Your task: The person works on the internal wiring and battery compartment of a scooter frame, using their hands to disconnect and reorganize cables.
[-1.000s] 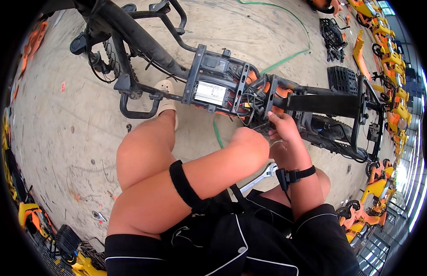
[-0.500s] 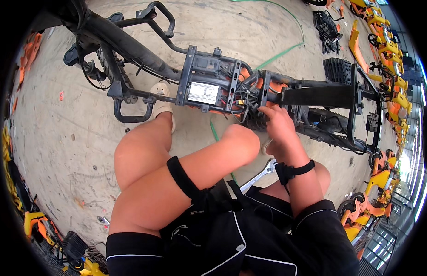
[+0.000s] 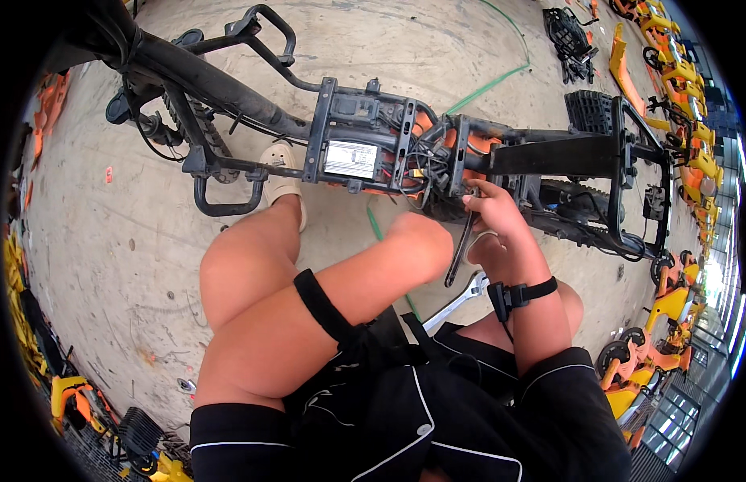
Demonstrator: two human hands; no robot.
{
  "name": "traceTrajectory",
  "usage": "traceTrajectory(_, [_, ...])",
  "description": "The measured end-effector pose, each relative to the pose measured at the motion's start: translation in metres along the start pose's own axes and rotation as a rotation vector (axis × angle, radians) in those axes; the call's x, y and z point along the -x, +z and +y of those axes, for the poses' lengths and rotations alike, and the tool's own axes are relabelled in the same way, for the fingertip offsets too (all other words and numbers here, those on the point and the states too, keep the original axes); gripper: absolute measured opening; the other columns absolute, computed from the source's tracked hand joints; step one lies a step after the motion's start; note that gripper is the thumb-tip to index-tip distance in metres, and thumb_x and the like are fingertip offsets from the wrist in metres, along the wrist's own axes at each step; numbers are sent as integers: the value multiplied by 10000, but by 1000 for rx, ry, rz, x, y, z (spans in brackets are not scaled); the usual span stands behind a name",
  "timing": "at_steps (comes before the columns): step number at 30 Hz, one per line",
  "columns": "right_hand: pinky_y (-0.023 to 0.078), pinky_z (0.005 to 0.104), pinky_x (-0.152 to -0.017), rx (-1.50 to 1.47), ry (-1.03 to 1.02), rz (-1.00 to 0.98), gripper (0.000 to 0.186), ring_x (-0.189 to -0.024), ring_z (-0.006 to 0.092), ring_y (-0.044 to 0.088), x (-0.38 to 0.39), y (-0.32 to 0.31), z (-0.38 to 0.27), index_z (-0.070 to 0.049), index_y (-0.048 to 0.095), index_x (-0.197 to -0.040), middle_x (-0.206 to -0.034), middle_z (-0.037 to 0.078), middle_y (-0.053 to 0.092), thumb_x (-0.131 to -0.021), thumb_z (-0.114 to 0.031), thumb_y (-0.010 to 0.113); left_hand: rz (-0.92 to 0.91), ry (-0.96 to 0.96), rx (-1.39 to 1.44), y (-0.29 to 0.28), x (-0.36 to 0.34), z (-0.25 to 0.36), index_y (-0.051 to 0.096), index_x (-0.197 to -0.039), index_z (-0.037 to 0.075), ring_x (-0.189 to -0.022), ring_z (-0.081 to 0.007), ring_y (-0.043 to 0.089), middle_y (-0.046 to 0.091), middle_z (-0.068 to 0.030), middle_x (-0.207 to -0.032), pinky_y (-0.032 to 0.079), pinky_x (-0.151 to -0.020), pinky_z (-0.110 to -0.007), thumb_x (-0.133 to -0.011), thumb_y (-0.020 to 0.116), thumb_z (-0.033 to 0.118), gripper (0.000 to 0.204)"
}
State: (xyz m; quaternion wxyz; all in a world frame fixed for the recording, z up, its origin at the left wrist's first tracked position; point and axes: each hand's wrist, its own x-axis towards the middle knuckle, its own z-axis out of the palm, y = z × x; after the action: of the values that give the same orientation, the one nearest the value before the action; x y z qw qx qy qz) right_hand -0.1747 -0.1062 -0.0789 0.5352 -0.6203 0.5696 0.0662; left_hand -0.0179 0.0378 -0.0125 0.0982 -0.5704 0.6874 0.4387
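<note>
My right hand [image 3: 492,207] grips a long dark metal tool [image 3: 457,257], like a wrench, at the lower edge of the black bike frame [image 3: 461,153], beside bundled wires [image 3: 428,165]. The tool slants down toward the floor. My left hand [image 3: 421,241] hangs bent at the end of the strapped forearm, below the wired compartment; its fingers are hidden. A labelled metal box [image 3: 350,158] sits in that compartment. A large silver wrench [image 3: 457,299] lies between my legs.
A thin green strip [image 3: 489,84] runs across the concrete floor [image 3: 128,241]. Black racks and loose parts [image 3: 570,44] lie at upper right. Rows of yellow and orange bikes [image 3: 686,80] stand along the right and lower-left edges. An orange panel [image 3: 618,60] lies near them.
The long dark tool now shows in my right hand, slanting downward. That hand's fingers have changed from reaching over the wires to wrapping round the tool. The view has shifted slightly.
</note>
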Motion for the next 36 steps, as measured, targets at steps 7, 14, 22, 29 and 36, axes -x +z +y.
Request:
traceTrajectory(7, [525,302,-534,-51,102,27,508,-617,180,632,-1,4,-3,5,567,-1335,-986,113,664,-892,-215,681,-8,-16,26,-1,6,0,754,-966,73,-919,-272,716,742,-106,-993,558,-751,-405,-842,591,174,228])
traceTrajectory(14, [519,307,-500,-106,162,90,551,-606,198,646,5,15,-16,57,583,-1279,-992,134,665,-890,-313,705,-30,-16,20,2,8,-2,753,-971,78,-925,-261,715,740,-95,-1006,561,-748,-399,-842,598,174,224])
traceTrajectory(22, [511,324,-488,-7,145,79,470,-629,204,652,0,29,-22,57,625,-1091,-930,142,671,-873,-347,720,-7,-7,18,2,17,-6,754,-980,77,-936,-260,715,738,-108,-1010,562,-741,-398,-837,589,152,231])
traceTrajectory(29, [522,493,-822,897,-183,70,324,-942,442,643,1,33,-12,26,510,-1102,-1054,279,646,-887,-196,608,-20,12,17,-1,19,-8,754,-983,71,-938,-271,716,737,-114,-1025,561,-746,-405,-831,585,134,235])
traceTrajectory(36, [523,491,-850,1164,-496,171,306,-1040,447,576,-1,33,0,-22,527,-1098,-1089,220,597,-801,-63,587,-25,0,35,-1,12,-6,754,-984,70,-949,-274,713,737,-114,-1032,561,-760,-412,-830,584,132,238])
